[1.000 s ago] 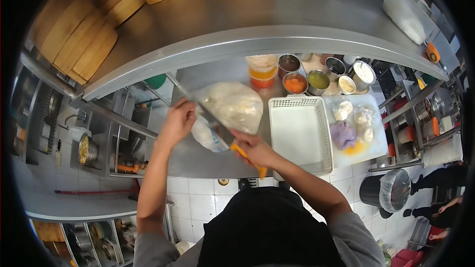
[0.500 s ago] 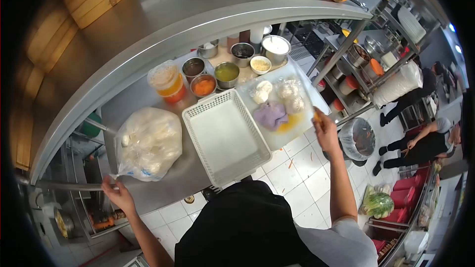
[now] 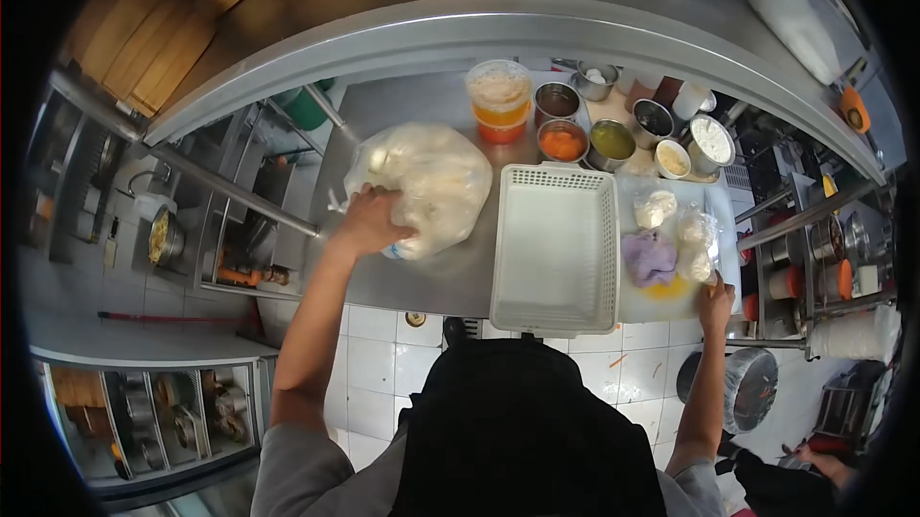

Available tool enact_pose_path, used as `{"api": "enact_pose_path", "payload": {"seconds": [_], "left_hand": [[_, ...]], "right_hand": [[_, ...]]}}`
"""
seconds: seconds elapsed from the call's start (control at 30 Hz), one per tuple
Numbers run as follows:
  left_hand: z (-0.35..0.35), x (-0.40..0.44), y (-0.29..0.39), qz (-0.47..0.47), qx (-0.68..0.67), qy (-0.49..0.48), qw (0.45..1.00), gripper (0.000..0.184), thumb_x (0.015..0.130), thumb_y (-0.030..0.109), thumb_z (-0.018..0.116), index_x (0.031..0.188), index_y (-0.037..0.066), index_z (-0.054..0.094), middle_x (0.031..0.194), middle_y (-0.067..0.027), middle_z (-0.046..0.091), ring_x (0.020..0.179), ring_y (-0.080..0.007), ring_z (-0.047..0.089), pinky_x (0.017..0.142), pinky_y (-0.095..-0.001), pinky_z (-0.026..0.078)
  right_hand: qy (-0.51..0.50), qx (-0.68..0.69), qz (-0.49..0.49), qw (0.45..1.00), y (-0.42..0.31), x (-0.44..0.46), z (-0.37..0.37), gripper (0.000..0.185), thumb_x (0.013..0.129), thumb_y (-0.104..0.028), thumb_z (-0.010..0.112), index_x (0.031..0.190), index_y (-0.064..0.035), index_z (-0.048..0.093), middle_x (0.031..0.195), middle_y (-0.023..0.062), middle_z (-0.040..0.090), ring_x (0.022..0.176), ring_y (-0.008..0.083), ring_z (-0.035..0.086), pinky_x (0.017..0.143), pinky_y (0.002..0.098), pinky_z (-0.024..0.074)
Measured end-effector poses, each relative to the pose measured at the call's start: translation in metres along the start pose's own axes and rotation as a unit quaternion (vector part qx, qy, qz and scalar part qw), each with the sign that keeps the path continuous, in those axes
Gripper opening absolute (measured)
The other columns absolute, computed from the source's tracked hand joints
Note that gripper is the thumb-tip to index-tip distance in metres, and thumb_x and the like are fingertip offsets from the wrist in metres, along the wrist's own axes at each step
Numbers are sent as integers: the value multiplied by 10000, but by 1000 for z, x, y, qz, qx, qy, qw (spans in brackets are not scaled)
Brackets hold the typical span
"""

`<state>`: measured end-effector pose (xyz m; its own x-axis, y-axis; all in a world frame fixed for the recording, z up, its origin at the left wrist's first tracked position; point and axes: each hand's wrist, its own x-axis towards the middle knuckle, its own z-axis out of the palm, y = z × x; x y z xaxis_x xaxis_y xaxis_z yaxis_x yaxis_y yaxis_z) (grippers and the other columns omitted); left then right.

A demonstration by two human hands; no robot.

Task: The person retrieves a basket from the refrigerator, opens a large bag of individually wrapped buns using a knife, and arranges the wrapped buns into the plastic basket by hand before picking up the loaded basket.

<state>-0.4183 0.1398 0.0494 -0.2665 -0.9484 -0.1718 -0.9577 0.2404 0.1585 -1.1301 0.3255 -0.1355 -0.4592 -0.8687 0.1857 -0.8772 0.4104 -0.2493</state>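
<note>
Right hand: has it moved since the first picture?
Yes, rightward: the right hand was left of the white basket; now right of it, at the edge of the cutting board.

Readable text: none | plastic bag (image 3: 431, 177): blue marking (image 3: 394, 251) near lower edge, illegible
</note>
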Motion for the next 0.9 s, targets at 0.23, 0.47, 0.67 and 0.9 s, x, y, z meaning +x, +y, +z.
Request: {"api": "enact_pose_path", "payload": {"seconds": [0.23, 0.47, 0.67, 0.9], "left_hand": [[48, -22, 21, 67, 83, 84, 991, 784, 672, 321, 901, 1319, 17, 578, 1180, -193, 628, 1216, -362, 603, 994, -509, 440], [38, -41, -3, -6, -350, 199, 916, 682, 709, 228, 944, 1249, 25, 581, 1089, -203, 719, 1032, -295, 719, 937, -437, 538], [-36, -42, 1, -20, -640, 141, 755, 452, 938, 191, 825, 1281, -19, 618, 1104, -109, 735, 997, -154, 692, 871, -313, 570], [-36, -36, 42, 50, -692, -17, 720, 714, 946, 196, 815, 1559, 48, 479, 1364, -126, 591, 1136, -177, 643, 901, -307, 560]], "right_hand": [[90, 124, -85, 985, -125, -12, -75, 506, 941, -73, 677, 1437, -44, 578, 1443, 251, 528, 1319, 434, 537, 1090, 503, 463], [72, 379, -151, 910, -297, -27, -150, 464, 977, -43, 644, 1434, -8, 567, 1472, 152, 569, 1337, 276, 568, 1048, 392, 506], [-277, 555, -279, 733, -454, -63, -130, 814, 884, 6, 791, 1597, -109, 416, 1537, 115, 534, 1306, 246, 613, 956, 370, 588], [-366, 631, -207, 651, -492, -54, -95, 792, 989, -139, 747, 1649, -123, 308, 1488, 158, 558, 1184, 280, 678, 831, 329, 616]]}}
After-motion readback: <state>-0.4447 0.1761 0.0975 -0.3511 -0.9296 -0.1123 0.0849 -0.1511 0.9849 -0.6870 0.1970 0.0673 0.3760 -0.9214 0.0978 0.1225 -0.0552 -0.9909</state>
